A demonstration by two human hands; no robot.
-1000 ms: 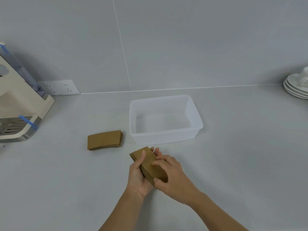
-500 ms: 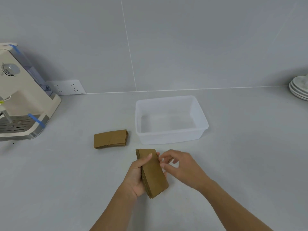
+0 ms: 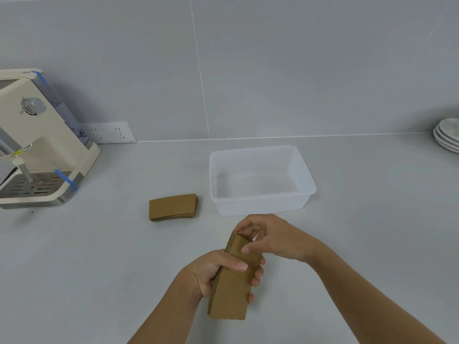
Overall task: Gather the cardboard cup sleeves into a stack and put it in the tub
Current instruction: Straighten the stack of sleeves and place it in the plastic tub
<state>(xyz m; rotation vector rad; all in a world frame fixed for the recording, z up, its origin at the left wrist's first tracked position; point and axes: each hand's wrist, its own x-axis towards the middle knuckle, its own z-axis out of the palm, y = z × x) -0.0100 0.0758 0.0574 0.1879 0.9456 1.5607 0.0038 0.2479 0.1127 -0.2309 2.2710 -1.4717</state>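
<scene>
A stack of brown cardboard cup sleeves (image 3: 232, 291) is held above the counter, its long side running towards me. My left hand (image 3: 213, 271) grips it around the middle, thumb on top. My right hand (image 3: 270, 238) touches the stack's far end with its fingertips, fingers curled over the edge. A second, smaller pile of sleeves (image 3: 173, 207) lies flat on the counter to the left of the tub. The translucent white plastic tub (image 3: 301, 171) stands just beyond my hands with nothing in it.
A cream coffee machine (image 3: 37, 145) with blue tape stands at the far left. A white wall socket (image 3: 109, 132) sits behind it. Stacked white plates (image 3: 447, 136) are at the right edge. The grey counter meets a grey tiled wall at the back.
My right hand came off the stack, then reached back to its far end. The stack turned lengthwise in my left hand and moved nearer to me.
</scene>
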